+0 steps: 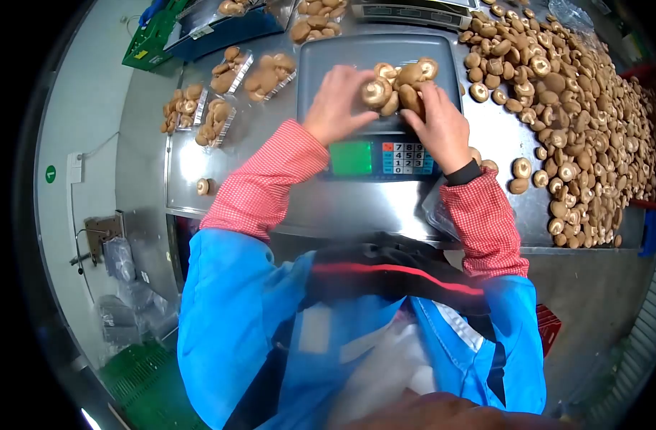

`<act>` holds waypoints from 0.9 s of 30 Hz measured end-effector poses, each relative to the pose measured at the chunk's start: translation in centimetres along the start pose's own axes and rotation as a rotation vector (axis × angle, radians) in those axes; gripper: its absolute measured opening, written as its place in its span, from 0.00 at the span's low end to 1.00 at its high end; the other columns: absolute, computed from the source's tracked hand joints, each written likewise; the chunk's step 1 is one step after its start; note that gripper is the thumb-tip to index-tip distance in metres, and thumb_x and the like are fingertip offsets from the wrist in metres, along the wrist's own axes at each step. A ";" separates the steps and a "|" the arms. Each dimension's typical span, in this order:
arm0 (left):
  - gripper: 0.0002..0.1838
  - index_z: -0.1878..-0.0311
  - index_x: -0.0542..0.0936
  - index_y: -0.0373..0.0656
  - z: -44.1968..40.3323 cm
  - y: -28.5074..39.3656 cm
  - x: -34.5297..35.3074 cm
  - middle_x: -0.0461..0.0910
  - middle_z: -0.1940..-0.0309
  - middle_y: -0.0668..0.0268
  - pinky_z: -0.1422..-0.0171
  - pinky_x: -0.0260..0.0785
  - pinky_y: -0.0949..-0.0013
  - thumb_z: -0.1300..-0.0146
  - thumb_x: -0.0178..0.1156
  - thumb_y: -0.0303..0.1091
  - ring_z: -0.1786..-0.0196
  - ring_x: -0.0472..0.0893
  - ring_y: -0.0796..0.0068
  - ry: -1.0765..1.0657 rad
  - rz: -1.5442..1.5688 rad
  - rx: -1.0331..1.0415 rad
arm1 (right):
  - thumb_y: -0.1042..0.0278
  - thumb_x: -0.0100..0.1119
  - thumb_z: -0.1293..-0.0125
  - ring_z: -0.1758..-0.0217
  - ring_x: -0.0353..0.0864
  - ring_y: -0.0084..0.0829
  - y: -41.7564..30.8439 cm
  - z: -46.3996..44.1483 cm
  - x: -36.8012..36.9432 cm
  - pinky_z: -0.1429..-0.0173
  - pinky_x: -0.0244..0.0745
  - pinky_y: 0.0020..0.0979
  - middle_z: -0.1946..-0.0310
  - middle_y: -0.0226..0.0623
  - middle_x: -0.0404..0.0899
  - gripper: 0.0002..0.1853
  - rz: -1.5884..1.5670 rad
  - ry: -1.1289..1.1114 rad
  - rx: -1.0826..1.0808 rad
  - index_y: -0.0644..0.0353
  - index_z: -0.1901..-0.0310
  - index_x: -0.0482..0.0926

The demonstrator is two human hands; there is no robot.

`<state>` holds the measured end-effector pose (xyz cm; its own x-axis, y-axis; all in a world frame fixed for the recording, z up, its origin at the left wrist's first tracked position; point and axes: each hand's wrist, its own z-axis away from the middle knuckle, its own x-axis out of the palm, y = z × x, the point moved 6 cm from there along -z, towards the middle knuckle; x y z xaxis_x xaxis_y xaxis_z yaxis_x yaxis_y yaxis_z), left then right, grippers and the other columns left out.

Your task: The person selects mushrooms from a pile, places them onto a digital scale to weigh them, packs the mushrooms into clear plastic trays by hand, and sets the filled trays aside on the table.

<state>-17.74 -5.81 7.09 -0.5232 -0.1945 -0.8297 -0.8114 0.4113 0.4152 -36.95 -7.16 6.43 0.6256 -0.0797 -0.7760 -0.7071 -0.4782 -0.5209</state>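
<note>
Mushrooms on a scale, upper centre of the frame. We see a cluster of mushrooms (376,92) lying on the grey platform of the scale (321,68). The left hand (339,104) is at the cluster's left side, thumb and fingers apart; the right hand (442,125) curves about a mushroom at the right side, though we cannot tell whether its grip is clamped or merely resting there. We judge each mushroom light, springy and easily bruised, probably not slippery, and best taken gently around the rim of the cap. By count, we find at least six mushrooms in the cluster, one lone mushroom (203,186) at the left, and four packs (269,75) grouped on the bench (500,132) at upper left; the heap (593,143) at right is too dense to count.
</note>
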 end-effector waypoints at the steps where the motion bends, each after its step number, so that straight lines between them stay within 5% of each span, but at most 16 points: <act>1: 0.33 0.43 0.74 0.48 -0.1 -0.1 0.4 0.70 0.50 0.59 0.44 0.69 0.61 0.56 0.74 0.34 0.46 0.72 0.57 -0.007 -0.002 0.018 | 0.58 0.68 0.40 0.55 0.81 0.47 0.3 -0.2 0.4 0.56 0.78 0.39 0.56 0.41 0.79 0.27 -0.026 0.007 -0.021 0.54 0.41 0.71; 2: 0.32 0.43 0.73 0.47 -0.2 -0.3 0.7 0.71 0.51 0.58 0.42 0.69 0.60 0.53 0.73 0.34 0.47 0.73 0.56 -0.024 0.020 0.014 | 0.61 0.67 0.42 0.57 0.81 0.48 0.6 -0.3 0.2 0.59 0.77 0.41 0.56 0.40 0.79 0.24 -0.135 0.058 -0.037 0.55 0.45 0.72; 6: 0.26 0.44 0.73 0.42 0.2 -1.2 1.1 0.75 0.55 0.57 0.43 0.69 0.60 0.47 0.69 0.32 0.52 0.75 0.55 0.026 0.277 -0.150 | 0.73 0.65 0.40 0.63 0.79 0.27 4.4 -0.8 0.1 0.56 0.75 0.28 0.66 0.34 0.78 0.21 -0.662 -0.147 0.300 0.58 0.44 0.73; 9: 0.19 0.47 0.76 0.37 0.7 -2.4 1.7 0.77 0.58 0.55 0.45 0.70 0.61 0.40 0.63 0.35 0.54 0.76 0.54 -0.035 0.657 -0.436 | 0.73 0.65 0.40 0.60 0.79 0.28 4.2 -1.3 -0.3 0.53 0.75 0.29 0.62 0.36 0.78 0.21 -0.665 -0.213 0.124 0.58 0.44 0.74; 10: 0.16 0.50 0.78 0.36 0.2 -2.8 1.5 0.76 0.62 0.54 0.47 0.70 0.59 0.35 0.57 0.38 0.55 0.76 0.53 -0.023 0.432 -0.185 | 0.72 0.63 0.39 0.59 0.78 0.32 4.0 -1.5 -0.2 0.52 0.75 0.31 0.60 0.38 0.76 0.21 -0.573 -0.223 0.061 0.57 0.43 0.74; 13: 0.15 0.53 0.79 0.37 0.2 -2.6 2.0 0.75 0.64 0.53 0.49 0.71 0.58 0.33 0.54 0.39 0.57 0.76 0.52 -0.001 0.025 -0.179 | 0.71 0.59 0.37 0.57 0.78 0.43 2.4 -1.8 -0.6 0.52 0.75 0.36 0.59 0.43 0.74 0.19 -0.212 -0.174 -0.059 0.55 0.43 0.76; 17: 0.17 0.49 0.76 0.39 0.4 -2.9 1.5 0.73 0.55 0.55 0.52 0.71 0.56 0.36 0.58 0.39 0.59 0.76 0.56 0.137 0.268 -0.497 | 0.70 0.60 0.38 0.56 0.78 0.47 2.0 -1.1 -0.9 0.53 0.75 0.41 0.59 0.44 0.74 0.22 -0.150 -0.023 0.007 0.54 0.41 0.75; 21: 0.28 0.41 0.71 0.39 -0.4 -0.5 -0.4 0.69 0.42 0.51 0.35 0.64 0.56 0.42 0.63 0.42 0.42 0.73 0.54 0.322 -0.047 -0.109 | 0.67 0.63 0.40 0.58 0.78 0.44 0.8 -0.9 -2.1 0.55 0.76 0.40 0.59 0.41 0.74 0.20 -0.045 0.026 -0.029 0.56 0.45 0.76; 22: 0.37 0.34 0.68 0.46 -0.8 -0.1 0.3 0.64 0.33 0.52 0.27 0.54 0.48 0.45 0.65 0.50 0.31 0.66 0.53 0.232 0.052 -0.146 | 0.67 0.64 0.40 0.59 0.78 0.43 0.6 -0.8 -1.1 0.56 0.76 0.39 0.59 0.41 0.75 0.21 0.038 -0.001 -0.087 0.55 0.45 0.76; 27: 0.40 0.32 0.68 0.54 -1.9 0.0 3.9 0.63 0.30 0.55 0.25 0.47 0.39 0.46 0.65 0.58 0.29 0.64 0.55 -0.093 -0.139 -0.091 | 0.65 0.63 0.38 0.56 0.78 0.42 -0.2 -0.7 1.6 0.54 0.76 0.37 0.58 0.39 0.75 0.19 0.172 -0.028 -0.085 0.56 0.46 0.76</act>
<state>-20.25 -8.31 4.57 -0.3819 -0.1588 -0.9105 -0.8964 0.3037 0.3230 -35.58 -7.85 5.56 0.4876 -0.1428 -0.8613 -0.7718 -0.5317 -0.3488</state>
